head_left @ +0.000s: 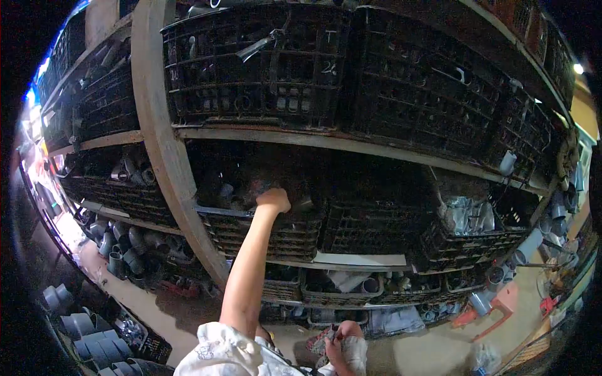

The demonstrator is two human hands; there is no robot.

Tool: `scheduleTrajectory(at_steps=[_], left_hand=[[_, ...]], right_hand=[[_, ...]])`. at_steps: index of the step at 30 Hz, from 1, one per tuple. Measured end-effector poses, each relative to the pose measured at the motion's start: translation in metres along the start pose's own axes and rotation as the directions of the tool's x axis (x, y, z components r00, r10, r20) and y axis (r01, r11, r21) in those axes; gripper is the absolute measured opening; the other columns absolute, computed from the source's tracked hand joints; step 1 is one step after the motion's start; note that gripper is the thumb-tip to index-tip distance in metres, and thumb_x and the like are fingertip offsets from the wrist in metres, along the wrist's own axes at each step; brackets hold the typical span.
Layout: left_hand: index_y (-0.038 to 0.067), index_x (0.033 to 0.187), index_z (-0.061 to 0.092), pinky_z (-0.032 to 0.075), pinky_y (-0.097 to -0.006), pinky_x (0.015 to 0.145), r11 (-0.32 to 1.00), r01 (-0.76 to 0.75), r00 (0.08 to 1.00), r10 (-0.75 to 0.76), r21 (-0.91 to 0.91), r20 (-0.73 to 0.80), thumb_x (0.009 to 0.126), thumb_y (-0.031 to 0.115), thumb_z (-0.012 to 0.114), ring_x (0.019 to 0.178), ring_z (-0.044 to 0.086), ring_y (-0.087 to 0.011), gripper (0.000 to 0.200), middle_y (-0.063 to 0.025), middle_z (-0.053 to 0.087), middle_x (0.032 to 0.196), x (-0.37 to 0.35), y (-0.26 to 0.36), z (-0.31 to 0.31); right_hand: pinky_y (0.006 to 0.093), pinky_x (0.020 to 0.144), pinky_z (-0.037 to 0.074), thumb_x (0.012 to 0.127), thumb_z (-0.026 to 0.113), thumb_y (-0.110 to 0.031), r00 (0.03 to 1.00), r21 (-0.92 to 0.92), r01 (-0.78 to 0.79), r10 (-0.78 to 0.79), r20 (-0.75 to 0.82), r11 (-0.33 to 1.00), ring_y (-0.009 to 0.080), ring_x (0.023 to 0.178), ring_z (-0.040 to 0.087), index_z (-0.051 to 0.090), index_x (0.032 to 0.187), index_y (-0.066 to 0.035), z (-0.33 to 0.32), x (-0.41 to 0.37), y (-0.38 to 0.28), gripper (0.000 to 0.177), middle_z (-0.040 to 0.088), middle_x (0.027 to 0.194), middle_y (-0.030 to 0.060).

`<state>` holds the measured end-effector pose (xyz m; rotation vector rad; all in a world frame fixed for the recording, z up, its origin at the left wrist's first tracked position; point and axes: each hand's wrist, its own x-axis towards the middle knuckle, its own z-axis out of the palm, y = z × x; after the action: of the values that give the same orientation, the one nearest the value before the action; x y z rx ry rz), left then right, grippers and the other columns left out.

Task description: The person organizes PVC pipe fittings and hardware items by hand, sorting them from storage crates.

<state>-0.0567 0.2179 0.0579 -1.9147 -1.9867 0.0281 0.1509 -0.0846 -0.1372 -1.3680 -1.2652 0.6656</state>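
Reaching into a black crate, left hand hides its grip; right hand clutches cloth

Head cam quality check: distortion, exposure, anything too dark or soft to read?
Head view: strong fisheye, wooden shelf post bows, corners vignette black; highlights blown at left edge and at the lamp top right; black crates lose detail in shadow, hiding the fingers of the left hand; right hand gripping a pale bundle is soft at the bottom edge.

black crates, grey pipe fittings
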Motion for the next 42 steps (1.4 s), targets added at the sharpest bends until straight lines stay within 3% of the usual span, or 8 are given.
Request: scheduleTrajectory(at_steps=[5,13,17,23,26,30,38,42], left_hand=[[0.014,0.133,0.020,0.013,-0.0403,0.104,0.963,-0.060,0.928,-0.043,-0.264,-0.369,0.074,0.043,0.049,0.126,0.016,-0.0318,0.072,-0.0108,0.018,0.138,0.005,0.000,0.020],[0.012,0.128,0.032,0.015,-0.0413,0.103,0.971,-0.058,0.931,-0.031,-0.231,-0.363,0.081,0.036,0.041,0.125,0.020,-0.0296,0.054,-0.0103,0.022,0.136,0.025,0.010,0.048],[0.008,0.119,0.046,0.023,-0.0400,0.100,0.982,-0.167,0.982,0.158,0.088,0.101,0.075,0.022,0.050,0.119,0.032,-0.0288,0.046,-0.0153,0.036,0.128,-0.015,0.000,-0.021],[0.005,0.104,0.057,0.043,-0.0403,0.082,0.880,-0.068,0.930,0.227,-0.470,0.290,0.065,0.011,0.056,0.104,0.047,-0.0331,0.040,-0.0203,0.049,0.111,-0.017,-0.014,-0.038],[0.002,0.094,0.059,0.042,-0.0368,0.085,0.827,-0.007,0.999,0.026,-0.562,0.026,0.062,0.008,0.059,0.097,0.051,-0.0314,0.032,-0.0216,0.054,0.099,-0.027,-0.016,-0.033],[0.000,0.082,0.057,0.043,-0.0401,0.076,0.586,-0.109,0.922,-0.241,-0.803,-0.302,0.068,0.008,0.059,0.088,0.052,-0.0342,0.016,-0.0200,0.055,0.091,-0.015,-0.025,-0.016],[0.001,0.084,0.050,0.039,-0.0371,0.066,0.452,-0.240,0.433,-0.742,-0.859,-0.511,0.076,0.017,0.061,0.068,0.043,-0.0249,0.020,-0.0113,0.041,0.084,-0.004,-0.036,0.003],[0.003,0.085,0.050,0.038,-0.0324,0.069,-0.448,-0.311,0.780,-0.625,-0.838,0.044,0.081,0.022,0.058,0.070,0.043,-0.0171,0.021,-0.0054,0.045,0.081,-0.006,-0.045,0.007]], right_hand=[[0.0384,0.081,0.039,0.079,0.050,-0.026,1.000,0.032,-0.029,0.029,-0.001,0.999,0.0268,0.094,0.051,0.049,0.105,-0.003,0.000,-0.002,0.004,0.035,0.055,0.100,0.0142],[0.0387,0.080,0.040,0.079,0.050,-0.026,0.950,0.369,-0.312,0.276,0.150,0.876,0.0268,0.093,0.051,0.050,0.105,-0.003,0.015,-0.012,0.037,0.035,0.056,0.099,0.0140],[0.0388,0.080,0.040,0.079,0.050,-0.026,0.907,0.490,-0.420,0.341,0.245,0.764,0.0268,0.093,0.051,0.050,0.104,-0.003,0.003,-0.012,0.035,0.035,0.056,0.099,0.0140],[0.0391,0.079,0.041,0.079,0.050,-0.026,0.927,0.512,-0.366,0.353,0.126,0.777,0.0269,0.092,0.052,0.050,0.104,-0.003,-0.001,-0.005,0.036,0.034,0.056,0.099,0.0139],[0.0392,0.079,0.041,0.078,0.050,-0.026,0.911,0.503,-0.408,0.374,0.173,0.762,0.0269,0.092,0.052,0.050,0.104,-0.003,0.004,-0.006,0.046,0.034,0.056,0.098,0.0138],[0.0394,0.079,0.041,0.078,0.051,-0.026,0.876,0.482,-0.483,0.405,0.263,0.731,0.0269,0.091,0.052,0.051,0.103,-0.004,0.007,-0.013,0.057,0.034,0.056,0.098,0.0137],[0.0397,0.078,0.042,0.078,0.051,-0.026,0.899,0.554,-0.413,0.422,0.120,0.723,0.0270,0.091,0.053,0.051,0.102,-0.004,0.007,0.000,0.050,0.033,0.057,0.098,0.0136],[0.0398,0.078,0.042,0.078,0.051,-0.026,0.890,0.571,-0.395,0.454,0.044,0.720,0.0270,0.090,0.053,0.051,0.102,-0.004,0.009,-0.002,0.058,0.033,0.057,0.097,0.0135]])
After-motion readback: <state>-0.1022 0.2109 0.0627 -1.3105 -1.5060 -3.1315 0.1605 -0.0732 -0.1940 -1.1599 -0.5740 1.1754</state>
